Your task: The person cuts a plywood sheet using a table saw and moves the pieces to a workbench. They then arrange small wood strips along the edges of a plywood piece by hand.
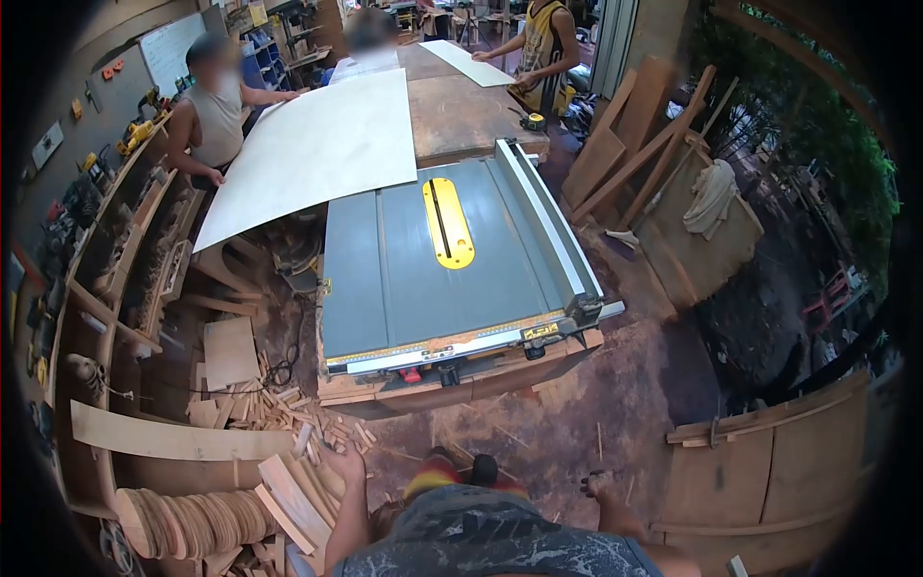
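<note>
My left hand (pixel 343 462) hangs low beside the stacked wood boards (pixel 293 505), its fingers apart and nothing seen in them. On the other side my right hand (pixel 600 484) is held out over the floor, empty, with fingers loosely spread. In front of me stands a table saw (pixel 404 269) with a yellow throat plate (pixel 448 226); neither hand touches it. No blade shows above the plate. A large white sheet (pixel 322 144) overlaps the saw's far left corner, and a co-worker (pixel 213 115) grips its left side.
Another person (pixel 550 53) holds a narrower white panel (pixel 466 62) over the wooden outfeed table (pixel 471 115), where a tape measure (pixel 532 121) lies. Wood offcuts (pixel 279 409) litter the floor at left. Curved wood pieces (pixel 197 522) and a wooden panel (pixel 769 471) flank me.
</note>
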Demonstrator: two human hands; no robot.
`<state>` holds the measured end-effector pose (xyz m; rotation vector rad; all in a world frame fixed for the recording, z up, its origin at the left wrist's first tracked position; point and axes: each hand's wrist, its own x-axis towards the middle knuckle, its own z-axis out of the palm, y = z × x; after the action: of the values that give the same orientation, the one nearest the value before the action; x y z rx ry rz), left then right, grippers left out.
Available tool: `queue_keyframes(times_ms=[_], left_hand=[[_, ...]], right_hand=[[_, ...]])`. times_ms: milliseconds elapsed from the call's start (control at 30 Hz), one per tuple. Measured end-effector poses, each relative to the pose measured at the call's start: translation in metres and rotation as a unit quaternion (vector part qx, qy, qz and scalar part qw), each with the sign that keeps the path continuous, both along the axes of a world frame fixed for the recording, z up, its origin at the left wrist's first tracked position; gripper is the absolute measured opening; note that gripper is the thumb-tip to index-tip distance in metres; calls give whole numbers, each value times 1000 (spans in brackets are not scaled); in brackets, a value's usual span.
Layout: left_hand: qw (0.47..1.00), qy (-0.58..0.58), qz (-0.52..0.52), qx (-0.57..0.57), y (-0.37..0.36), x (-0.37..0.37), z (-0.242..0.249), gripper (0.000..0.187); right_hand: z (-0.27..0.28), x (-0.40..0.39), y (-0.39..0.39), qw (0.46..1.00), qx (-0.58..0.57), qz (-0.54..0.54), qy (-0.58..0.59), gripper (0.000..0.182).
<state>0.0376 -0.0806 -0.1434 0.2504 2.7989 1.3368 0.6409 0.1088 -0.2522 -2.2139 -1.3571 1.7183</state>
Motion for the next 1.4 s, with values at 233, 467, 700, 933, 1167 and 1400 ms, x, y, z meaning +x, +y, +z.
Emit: queue_keyframes(times_ms=[233, 467, 700, 933, 1167, 1400], left_hand=[[946, -209, -163, -188, -34, 17, -70, 74], [842, -345, -245, -333, -21, 41, -121, 79], [784, -357, -352, -366, 57, 114, -145, 71], [738, -280, -448, -420, 191, 248, -184, 63], [663, -487, -501, -268, 402, 418, -100, 56], [646, -563, -471, -211, 538, 473, -107, 67]], right_hand=[[19, -54, -6, 992, -74, -96, 17, 43], [27, -28, 8, 995, -62, -77, 17, 45], [-1, 76, 110, 993, -15, -118, 11, 44], [-35, 232, 277, 999, 45, -2, -5, 41], [-52, 346, 389, 988, 150, 12, -46, 37], [91, 222, 561, 902, 309, 301, -38, 37]])
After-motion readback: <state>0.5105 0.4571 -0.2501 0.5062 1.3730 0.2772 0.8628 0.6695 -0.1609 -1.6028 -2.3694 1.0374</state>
